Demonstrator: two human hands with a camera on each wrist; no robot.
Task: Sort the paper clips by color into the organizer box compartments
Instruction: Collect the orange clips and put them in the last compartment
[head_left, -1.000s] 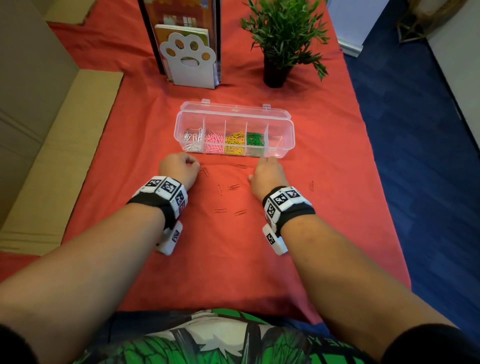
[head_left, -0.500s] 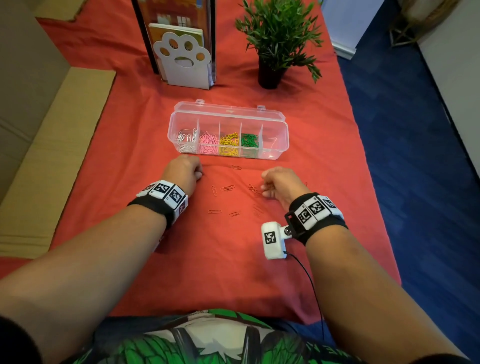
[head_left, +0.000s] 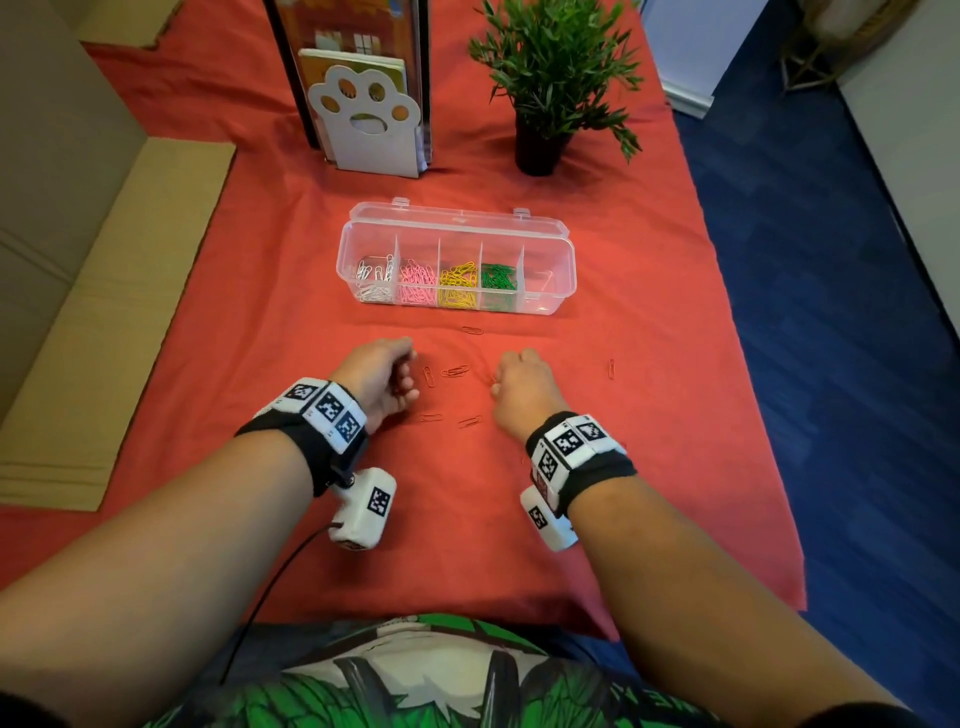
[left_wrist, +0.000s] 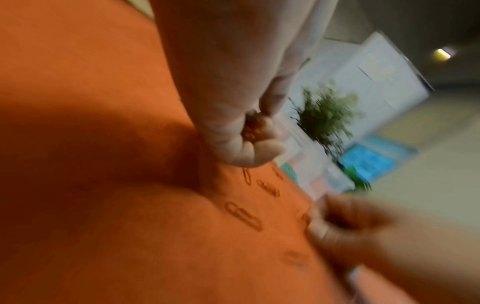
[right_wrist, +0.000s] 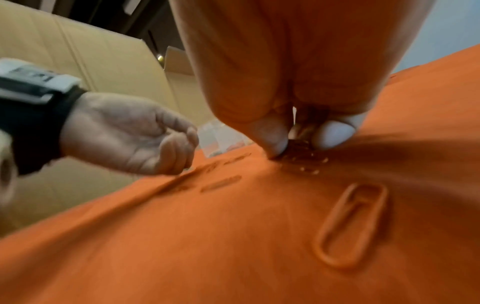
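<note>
Red cloth is covering the surface, and nearest the person a few orange paper clips are lying loose on it, hard to see against the fabric. Just beyond them the left hand is resting with its fingers curled; the left wrist view shows what look like orange clips bunched inside that grip, so it is gripping clips it has gathered. Beside it the right hand is pressing thumb and fingertip down onto the cloth and pinching a small cluster of orange clips, its grip closing on them. More clips are sitting between the two hands, one near the box and one off to the right.

Further back the clear organizer box is standing with its lid open: white, pink, yellow and green clips are each filling their own compartment, and the rightmost compartment is looking nearly empty.

Judging from this, the step in hand is collecting the last colour, orange. The next move is calling for a clean lift of the pinched clips, since thin wire on soft cloth is likely slipping easily, then a carry to the rightmost compartment.

Beyond the box a paw-shaped bookend and a potted plant are standing.
</note>
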